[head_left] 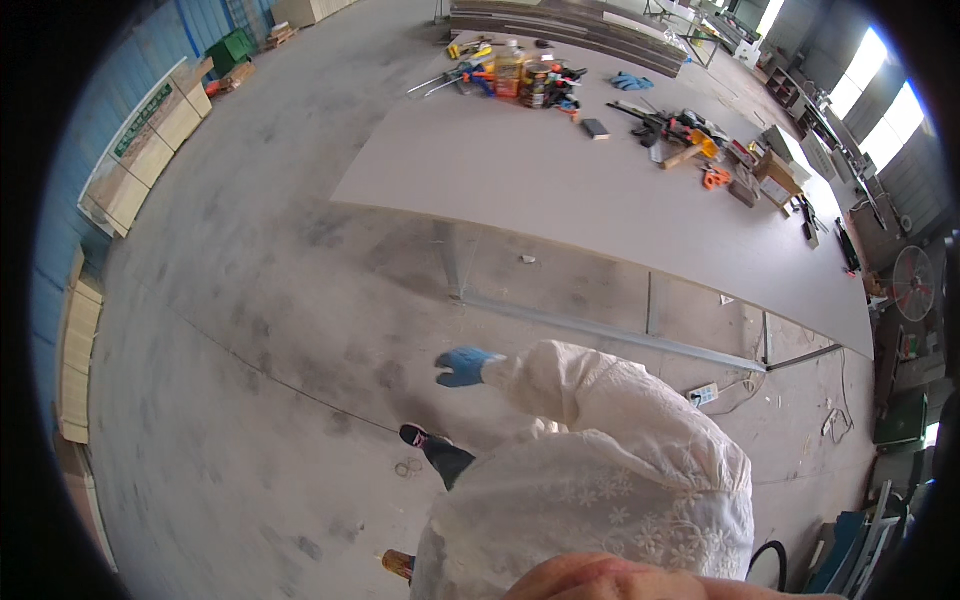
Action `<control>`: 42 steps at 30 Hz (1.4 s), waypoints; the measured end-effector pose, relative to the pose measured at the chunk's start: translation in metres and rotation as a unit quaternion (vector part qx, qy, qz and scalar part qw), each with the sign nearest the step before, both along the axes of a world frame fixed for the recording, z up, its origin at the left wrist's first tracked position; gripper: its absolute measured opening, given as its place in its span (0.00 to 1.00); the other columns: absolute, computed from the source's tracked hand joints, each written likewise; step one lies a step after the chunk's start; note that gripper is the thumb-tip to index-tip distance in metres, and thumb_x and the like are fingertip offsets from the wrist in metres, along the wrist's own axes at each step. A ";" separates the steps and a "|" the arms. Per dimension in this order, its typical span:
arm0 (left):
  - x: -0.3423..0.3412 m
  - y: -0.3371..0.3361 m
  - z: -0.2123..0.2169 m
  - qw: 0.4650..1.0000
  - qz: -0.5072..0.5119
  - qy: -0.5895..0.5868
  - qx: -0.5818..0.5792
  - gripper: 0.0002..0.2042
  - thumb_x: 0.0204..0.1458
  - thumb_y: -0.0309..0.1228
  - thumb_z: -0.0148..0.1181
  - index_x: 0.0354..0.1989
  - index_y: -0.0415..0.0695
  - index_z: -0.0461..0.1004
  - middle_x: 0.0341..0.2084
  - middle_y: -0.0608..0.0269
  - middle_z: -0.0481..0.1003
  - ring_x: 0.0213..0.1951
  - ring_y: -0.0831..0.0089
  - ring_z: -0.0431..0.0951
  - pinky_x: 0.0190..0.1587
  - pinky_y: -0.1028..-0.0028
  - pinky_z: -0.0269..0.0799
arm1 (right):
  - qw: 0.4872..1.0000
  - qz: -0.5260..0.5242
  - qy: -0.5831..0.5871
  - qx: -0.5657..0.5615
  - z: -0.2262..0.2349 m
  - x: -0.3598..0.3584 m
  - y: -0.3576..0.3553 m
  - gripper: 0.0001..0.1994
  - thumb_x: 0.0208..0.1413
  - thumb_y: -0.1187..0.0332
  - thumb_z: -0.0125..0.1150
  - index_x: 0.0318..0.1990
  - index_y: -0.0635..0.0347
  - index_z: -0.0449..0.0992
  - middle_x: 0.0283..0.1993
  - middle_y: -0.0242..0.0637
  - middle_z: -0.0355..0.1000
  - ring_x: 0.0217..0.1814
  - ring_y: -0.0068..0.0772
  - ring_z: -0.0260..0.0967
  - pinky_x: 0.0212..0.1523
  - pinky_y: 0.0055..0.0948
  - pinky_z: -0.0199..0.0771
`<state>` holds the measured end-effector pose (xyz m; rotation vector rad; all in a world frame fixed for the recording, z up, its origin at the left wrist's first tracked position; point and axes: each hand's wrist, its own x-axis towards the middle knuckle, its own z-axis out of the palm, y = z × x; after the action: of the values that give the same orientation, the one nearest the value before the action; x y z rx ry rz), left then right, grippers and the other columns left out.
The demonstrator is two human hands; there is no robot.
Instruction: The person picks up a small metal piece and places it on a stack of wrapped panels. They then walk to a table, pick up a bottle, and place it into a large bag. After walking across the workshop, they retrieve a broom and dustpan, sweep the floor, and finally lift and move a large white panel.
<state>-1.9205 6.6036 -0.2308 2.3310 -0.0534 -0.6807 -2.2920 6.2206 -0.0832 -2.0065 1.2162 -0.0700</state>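
Hanging loosely open over the floor point(250, 300), my blue-gloved right hand point(462, 367) is well apart from the grey surface point(500, 160), where 1 wooden-handled mallet point(686, 156) lies near 1 orange tool point(715, 178).

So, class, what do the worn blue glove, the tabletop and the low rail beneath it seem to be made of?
Blue glove: perhaps rubber or coated fabric, close-fitting, though its texture is unclear.
Tabletop: probably laminated board, given its flat, even grey face and thin brownish edge.
Low rail: likely metal, judging by its straight, slim, grey form.
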 end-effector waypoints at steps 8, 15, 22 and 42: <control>0.249 -0.230 0.017 0.999 -0.049 -0.005 -0.004 0.19 0.46 0.38 0.71 0.30 0.32 0.75 0.24 0.58 0.76 0.28 0.69 0.76 0.31 0.68 0.73 | 0.997 0.018 -0.063 0.034 0.070 0.232 -0.144 0.26 0.54 0.51 0.58 0.55 0.60 0.74 0.55 0.48 0.73 0.58 0.52 0.69 0.60 0.42 0.67; 0.391 -0.533 0.089 0.956 -0.195 -0.013 -0.219 0.17 0.46 0.35 0.71 0.35 0.34 0.73 0.30 0.60 0.76 0.30 0.71 0.75 0.32 0.70 0.72 | 0.982 -0.054 -0.063 0.169 0.069 0.331 -0.301 0.27 0.54 0.50 0.59 0.56 0.57 0.74 0.55 0.48 0.74 0.60 0.52 0.69 0.60 0.42 0.67; 0.494 -0.723 0.084 0.986 -0.147 -0.071 -0.035 0.32 0.37 0.44 0.76 0.45 0.30 0.72 0.38 0.53 0.78 0.37 0.66 0.78 0.38 0.67 0.74 | 0.992 -0.030 -0.031 0.118 0.038 0.453 -0.529 0.28 0.53 0.49 0.59 0.55 0.59 0.75 0.54 0.48 0.74 0.59 0.49 0.70 0.59 0.41 0.68; 0.850 -1.412 0.044 0.995 -0.092 -0.029 0.008 0.34 0.31 0.46 0.78 0.41 0.30 0.75 0.35 0.52 0.79 0.36 0.64 0.78 0.37 0.63 0.75 | 0.903 -0.315 0.182 0.228 -0.119 0.530 -1.089 0.29 0.50 0.42 0.59 0.49 0.56 0.80 0.51 0.45 0.77 0.55 0.48 0.73 0.55 0.43 0.71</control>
<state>-1.0701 5.1913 -0.1863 2.3813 -0.2923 -0.7054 -1.7620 5.1319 -0.2020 -1.1924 1.8841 0.2621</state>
